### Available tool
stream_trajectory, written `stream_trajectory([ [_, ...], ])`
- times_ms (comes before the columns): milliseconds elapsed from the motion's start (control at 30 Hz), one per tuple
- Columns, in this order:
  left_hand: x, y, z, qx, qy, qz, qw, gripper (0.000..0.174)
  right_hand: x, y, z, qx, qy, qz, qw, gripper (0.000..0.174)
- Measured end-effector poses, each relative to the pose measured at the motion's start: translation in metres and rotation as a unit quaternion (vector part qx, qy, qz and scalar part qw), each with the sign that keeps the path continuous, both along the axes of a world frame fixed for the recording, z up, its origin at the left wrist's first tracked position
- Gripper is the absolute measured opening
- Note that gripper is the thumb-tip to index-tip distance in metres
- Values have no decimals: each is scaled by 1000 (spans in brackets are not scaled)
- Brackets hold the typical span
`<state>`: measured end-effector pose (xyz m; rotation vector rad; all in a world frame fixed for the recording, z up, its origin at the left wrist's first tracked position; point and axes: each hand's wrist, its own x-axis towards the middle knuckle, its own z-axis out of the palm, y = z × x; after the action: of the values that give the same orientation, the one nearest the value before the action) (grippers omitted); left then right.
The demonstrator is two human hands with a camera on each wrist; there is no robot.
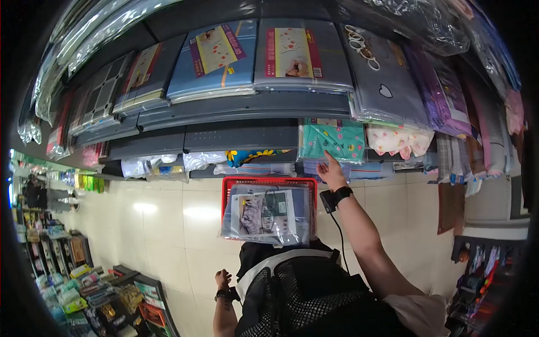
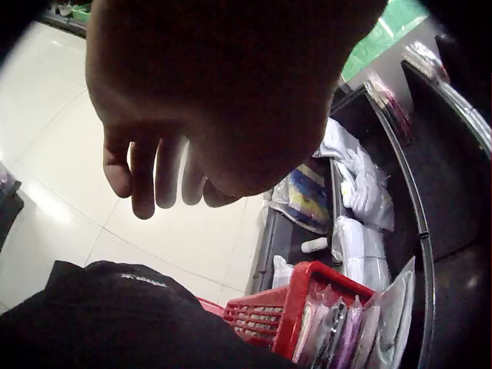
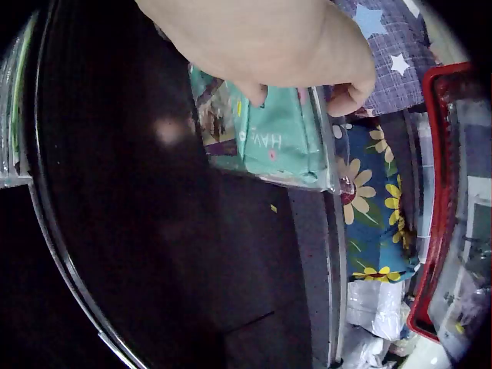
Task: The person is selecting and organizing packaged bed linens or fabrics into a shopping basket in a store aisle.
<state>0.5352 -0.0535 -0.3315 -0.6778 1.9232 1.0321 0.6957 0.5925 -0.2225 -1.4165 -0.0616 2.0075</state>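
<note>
A black mesh vest (image 1: 303, 297) is worn over a pale short sleeve (image 1: 418, 309). Black straps (image 1: 339, 194), each seemingly carrying a small camera box, are fastened behind the right hand (image 1: 331, 171) and left hand (image 1: 223, 278); a thin black cable (image 1: 338, 236) is run along the right forearm

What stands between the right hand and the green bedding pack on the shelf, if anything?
Nothing visible does. The fingers of the right hand touch the green bedding pack at its front edge on the shelf. The red basket sits lower, beside the arm, not between them.
</note>
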Motion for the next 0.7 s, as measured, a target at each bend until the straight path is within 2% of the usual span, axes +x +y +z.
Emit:
stream_trajectory([
  [33,14,4,4,-7,4,8,1000,28,2,1,-3,-29,-25,-5,999,31],
  [100,40,13,14,52,-3,17,999,29,8,3,-8,-54,23,-24,998,29],
  [167,62,24,26,46,0,22,999,30,12,4,-12,6,73,-8,997,29],
  [300,98,34,52,40,10,28,999,29,16,0,-12,27,68,3,997,31],
  [367,107,32,52,35,2,23,999,29,15,2,6,23,91,-31,995,29],
  [567,106,28,49,72,6,-3,997,32,12,-4,14,62,113,-47,991,27],
  [633,103,30,44,62,14,-2,998,35,13,4,-17,83,109,-36,990,28],
  [667,103,32,44,69,25,-3,997,36,18,14,-57,181,32,64,981,29],
  [700,104,32,41,73,32,7,997,38,18,12,-49,273,-46,164,947,31],
])
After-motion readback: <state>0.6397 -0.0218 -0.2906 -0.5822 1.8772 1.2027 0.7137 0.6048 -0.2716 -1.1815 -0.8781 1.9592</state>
